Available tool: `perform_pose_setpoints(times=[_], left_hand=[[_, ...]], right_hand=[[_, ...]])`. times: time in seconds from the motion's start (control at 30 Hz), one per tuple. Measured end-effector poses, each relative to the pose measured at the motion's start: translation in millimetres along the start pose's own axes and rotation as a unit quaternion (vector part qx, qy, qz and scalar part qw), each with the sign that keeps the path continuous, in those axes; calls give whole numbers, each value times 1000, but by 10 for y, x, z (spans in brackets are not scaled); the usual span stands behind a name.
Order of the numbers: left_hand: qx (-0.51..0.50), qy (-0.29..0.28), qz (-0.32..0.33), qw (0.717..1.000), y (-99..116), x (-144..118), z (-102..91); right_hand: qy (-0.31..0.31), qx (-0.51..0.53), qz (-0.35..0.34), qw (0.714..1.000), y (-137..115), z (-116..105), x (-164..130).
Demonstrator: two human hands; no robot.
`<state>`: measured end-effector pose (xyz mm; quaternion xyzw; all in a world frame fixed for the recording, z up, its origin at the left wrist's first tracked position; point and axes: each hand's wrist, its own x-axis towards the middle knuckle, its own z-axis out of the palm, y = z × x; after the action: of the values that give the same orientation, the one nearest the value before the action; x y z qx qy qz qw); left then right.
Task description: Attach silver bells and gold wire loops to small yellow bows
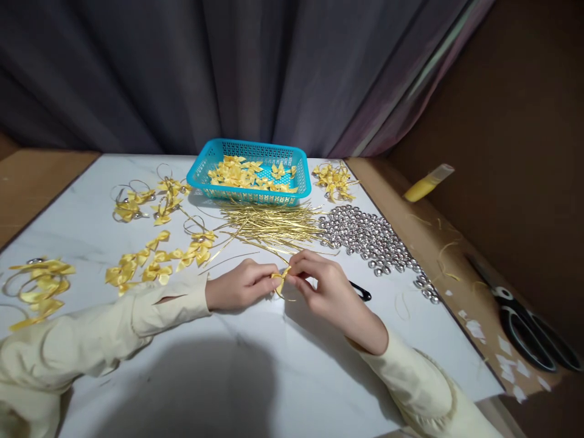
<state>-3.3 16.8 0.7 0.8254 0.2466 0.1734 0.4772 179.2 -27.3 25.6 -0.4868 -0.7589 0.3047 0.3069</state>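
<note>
At the centre of the frame, just below the middle, the left hand (239, 286) and the right hand (319, 289) meet over the white table (255, 365) and share one small yellow ribbon bow (280, 278). Each grip is pressed together, pinching the bow from its own side, with a thin gold strand trailing from the bow toward the lower middle of the frame.

The step in hand looks like tying or fixing the strand around the bow's waist. The next move probably calls for a steady pinch on the knot while the loose end is drawn snug.

Above the hands lies a pile of gold wire strands (269, 226), with silver bells (369, 237) to its right and a blue basket (249, 196) of bows at upper centre. Finished bows (155, 258) spread across the left, and black scissors (524, 322) lie at far right.
</note>
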Motion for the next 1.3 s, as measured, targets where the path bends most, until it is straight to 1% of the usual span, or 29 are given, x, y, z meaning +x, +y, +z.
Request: perform_pose_setpoints(times=[0.1,0.27,0.33,0.5,0.8,1.0,1.3], left_hand=[[9,8,-5,1000,6,6,2],[57,31,17,998,-12,8,22],[63,36,14,997,-30,1,32],[58,34,-3,998,-54,-16,41],[54,28,1,998,-35,-13,32],[67,32,-13,997,-33,-6,40],[61,23,-2,998,-41,-14,22]], right_hand=[[2,1,0,1000,-4,7,4],[2,7,10,1000,-9,9,6],[6,11,12,1000,-11,9,5],[13,15,14,1000,-20,14,6],[17,7,9,1000,-25,24,3],[18,5,0,1000,-7,38,-2],[20,9,12,1000,-3,18,5]])
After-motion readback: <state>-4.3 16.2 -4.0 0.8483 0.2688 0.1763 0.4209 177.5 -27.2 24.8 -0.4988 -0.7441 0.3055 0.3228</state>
